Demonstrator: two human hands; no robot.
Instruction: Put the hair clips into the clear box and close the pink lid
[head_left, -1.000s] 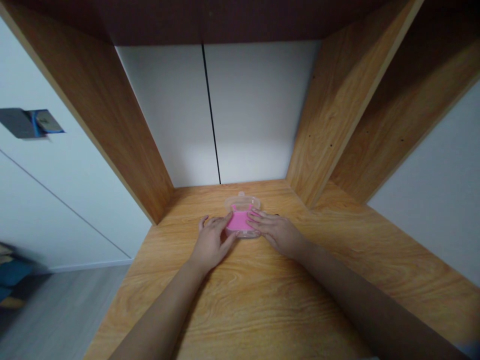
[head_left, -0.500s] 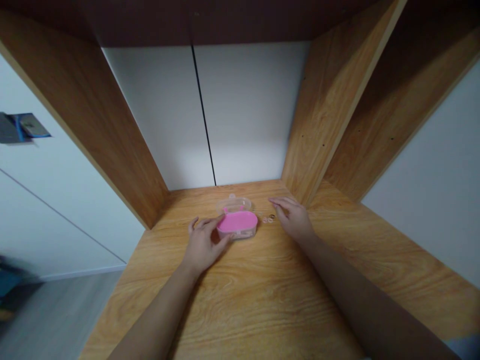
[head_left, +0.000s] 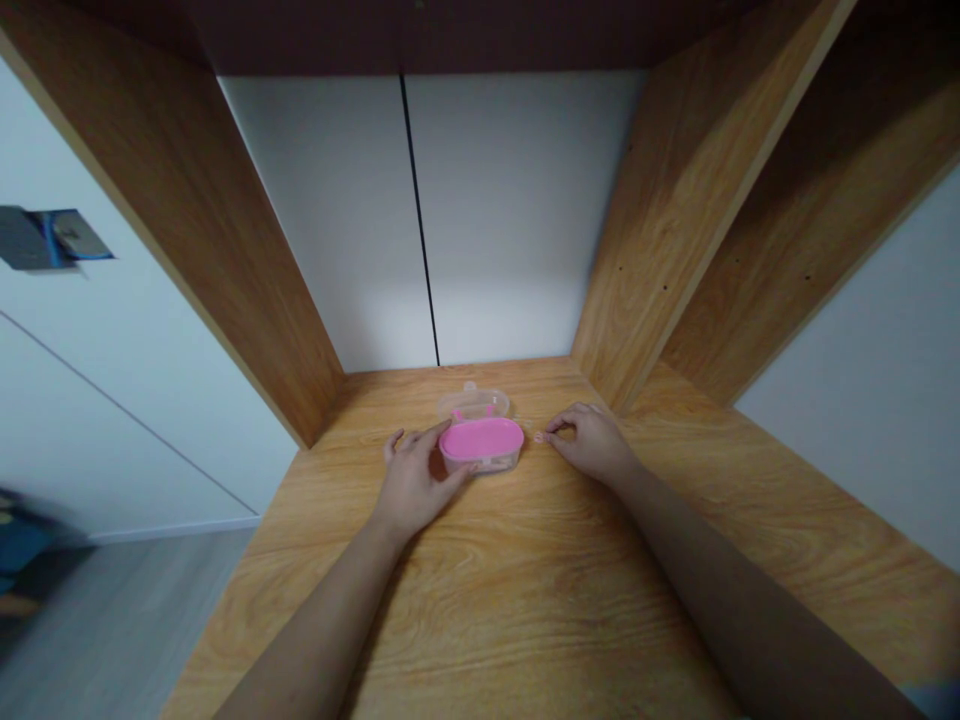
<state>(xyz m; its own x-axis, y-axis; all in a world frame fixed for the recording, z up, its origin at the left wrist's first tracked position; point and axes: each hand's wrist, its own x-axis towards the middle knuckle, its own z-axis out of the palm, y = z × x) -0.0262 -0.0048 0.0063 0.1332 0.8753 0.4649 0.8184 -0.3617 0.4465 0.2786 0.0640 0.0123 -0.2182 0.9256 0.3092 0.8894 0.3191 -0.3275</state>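
A small oval pink box (head_left: 481,444) sits on the wooden desk top (head_left: 517,590), its clear lid (head_left: 473,403) hinged open behind it. My left hand (head_left: 415,480) rests at the box's left side, thumb and forefinger touching its wall. To the right of the box, my right hand (head_left: 593,440) lies on the wood with thumb and forefinger pinched together at a tiny item (head_left: 538,437) too small to name.
Slanted wooden side panels (head_left: 247,260) rise on the left and on the right panel side (head_left: 660,230). A white back wall with a dark vertical seam (head_left: 420,220) closes the niche. Grey floor (head_left: 90,620) lies at lower left.
My right hand left the pink box, moved to the right onto small items on the wood, and its fingers closed into a pinch. My left hand stayed at the box.
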